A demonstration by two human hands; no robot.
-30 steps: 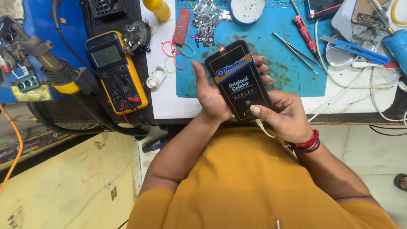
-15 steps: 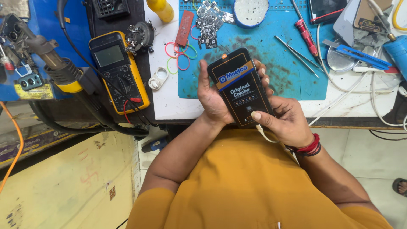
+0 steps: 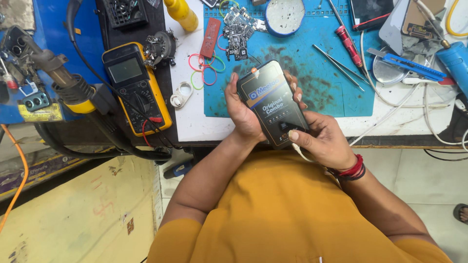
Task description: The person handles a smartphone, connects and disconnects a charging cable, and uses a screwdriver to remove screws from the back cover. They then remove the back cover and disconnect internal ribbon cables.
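A black smartphone point(image 3: 274, 103) with a printed film over its screen is held above the front edge of a blue work mat point(image 3: 321, 63). My left hand point(image 3: 242, 111) wraps around the phone's left side and back. My right hand point(image 3: 325, 141) grips its lower right end, thumb pressed on the bottom of the screen. A thin white cable point(image 3: 304, 155) hangs from the phone's lower end under my right hand. Red thread bands circle my right wrist.
A yellow multimeter point(image 3: 136, 86) with leads lies left of the mat. Rubber bands point(image 3: 204, 68), circuit boards point(image 3: 239, 30), a round tin point(image 3: 285, 15), tweezers point(image 3: 339, 65), a red screwdriver point(image 3: 348, 45), a blue knife point(image 3: 407, 64) and white cables crowd the bench. A hot-air handle point(image 3: 66, 83) rests far left.
The phone and both hands sit slightly higher and further over the mat than a second ago. The grip looks the same.
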